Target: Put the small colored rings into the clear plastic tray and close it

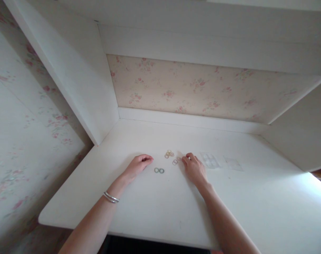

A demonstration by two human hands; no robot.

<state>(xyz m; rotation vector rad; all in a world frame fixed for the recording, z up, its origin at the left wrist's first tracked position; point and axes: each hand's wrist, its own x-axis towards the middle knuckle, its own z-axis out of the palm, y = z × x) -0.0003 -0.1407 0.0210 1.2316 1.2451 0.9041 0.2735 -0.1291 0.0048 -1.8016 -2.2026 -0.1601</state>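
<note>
My left hand (138, 164) rests on the white desk (155, 204), fingers curled, with silver bangles on its wrist. Just right of it lie two dark metal rings (159, 170) side by side. Farther back sits a small pile of several gold rings (169, 154). My right hand (194, 167) lies on the desk with its fingertips touching two pale rings (176, 161). Whether either hand pinches a ring, I cannot tell.
Two clear flat compartment trays, one (209, 159) and another (233, 164), lie to the right of my right hand. White side panels, a shelf above and floral wallpaper (192, 88) enclose the desk. The desk's front edge is close to me.
</note>
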